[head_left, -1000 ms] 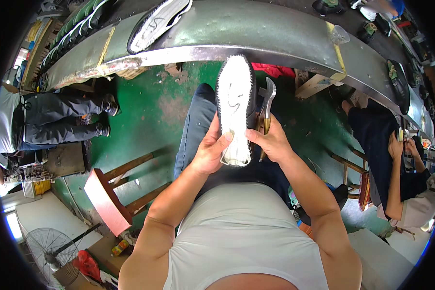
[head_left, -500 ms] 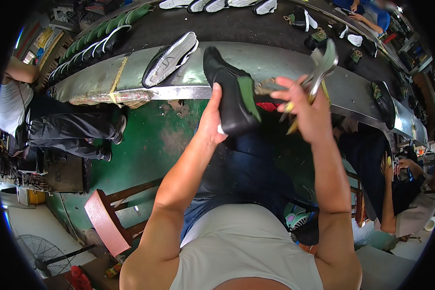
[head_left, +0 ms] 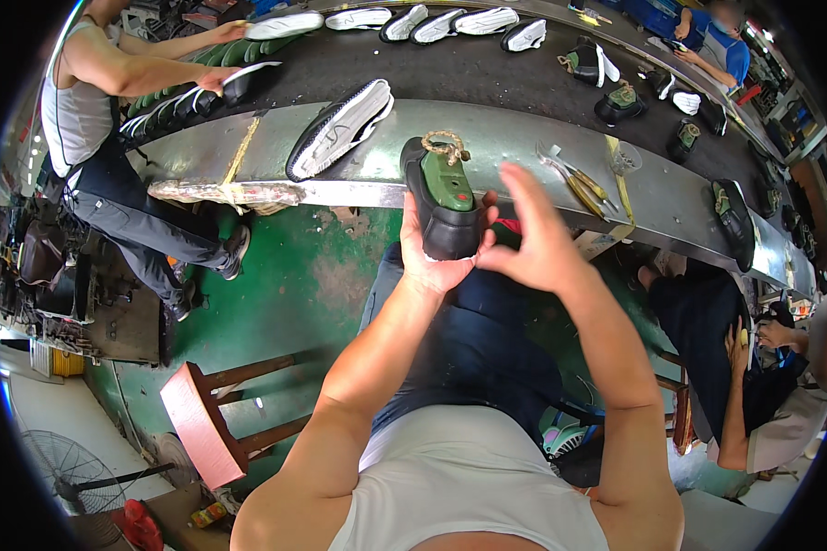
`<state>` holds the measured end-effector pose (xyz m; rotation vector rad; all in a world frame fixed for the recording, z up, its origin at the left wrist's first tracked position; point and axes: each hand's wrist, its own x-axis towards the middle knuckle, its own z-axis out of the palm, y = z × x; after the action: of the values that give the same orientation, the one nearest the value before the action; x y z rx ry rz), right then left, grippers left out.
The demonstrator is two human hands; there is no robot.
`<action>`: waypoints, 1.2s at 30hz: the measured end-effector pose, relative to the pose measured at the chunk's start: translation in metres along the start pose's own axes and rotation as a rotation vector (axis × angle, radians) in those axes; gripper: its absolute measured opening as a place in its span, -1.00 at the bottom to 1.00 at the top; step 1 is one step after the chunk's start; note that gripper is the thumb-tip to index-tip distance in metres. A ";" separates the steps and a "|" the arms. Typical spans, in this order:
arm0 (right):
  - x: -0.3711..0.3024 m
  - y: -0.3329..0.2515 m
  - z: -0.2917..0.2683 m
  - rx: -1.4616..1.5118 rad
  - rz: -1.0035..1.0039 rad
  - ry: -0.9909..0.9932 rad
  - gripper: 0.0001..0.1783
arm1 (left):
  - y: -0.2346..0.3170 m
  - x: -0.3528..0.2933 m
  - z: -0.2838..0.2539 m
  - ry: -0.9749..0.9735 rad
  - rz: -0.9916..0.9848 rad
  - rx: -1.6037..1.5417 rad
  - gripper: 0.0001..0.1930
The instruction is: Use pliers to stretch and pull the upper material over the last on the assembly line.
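My left hand (head_left: 435, 262) is wrapped round the heel end of a black shoe (head_left: 452, 234), held above the near edge of the metal bench. Inside the shoe sits a green shoe last (head_left: 447, 184) with a knotted rope loop (head_left: 446, 147) on top; the toe points away from me. Just right of the heel is my right hand (head_left: 542, 243), empty, its fingers spread and partly blurred. Its thumb comes close to the heel; whether it touches I cannot tell. Pincers with yellowish handles (head_left: 582, 186) lie on the bench edge beyond my right hand.
A white-soled shoe (head_left: 340, 130) lies on the metal bench edge (head_left: 487, 124). More shoes line the dark belt (head_left: 469, 69) behind. At the far left a co-worker (head_left: 110, 83) reaches for shoes there. A pinkish stool (head_left: 202, 427) stands on my left; another seated person (head_left: 790, 386) is at right.
The pincers have left my right hand and now lie on the bench. My left hand has turned the shoe, so the last's top and rope show. A co-worker leans in at left.
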<state>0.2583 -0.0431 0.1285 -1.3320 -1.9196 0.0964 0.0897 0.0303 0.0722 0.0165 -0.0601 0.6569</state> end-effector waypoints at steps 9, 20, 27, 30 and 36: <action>0.000 -0.008 0.041 0.018 -0.120 -0.017 0.23 | 0.022 -0.007 0.019 0.312 0.187 0.552 -0.30; -0.048 0.018 0.099 0.786 0.502 0.142 -0.28 | 0.032 -0.025 -0.026 0.281 0.154 0.737 -0.14; -0.035 0.013 0.126 1.016 0.701 0.219 -0.26 | 0.016 -0.027 -0.024 0.335 0.238 0.821 -0.17; -0.020 -0.005 0.123 1.152 0.576 0.257 -0.27 | 0.017 -0.029 -0.032 0.348 0.254 0.864 -0.15; 0.001 -0.012 0.093 1.442 0.835 0.177 -0.42 | 0.023 -0.017 -0.011 0.243 1.032 1.970 -0.12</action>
<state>0.1902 -0.0146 0.0706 -0.8744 -0.5843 1.3947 0.0632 0.0386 0.0605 1.9051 0.8911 1.4982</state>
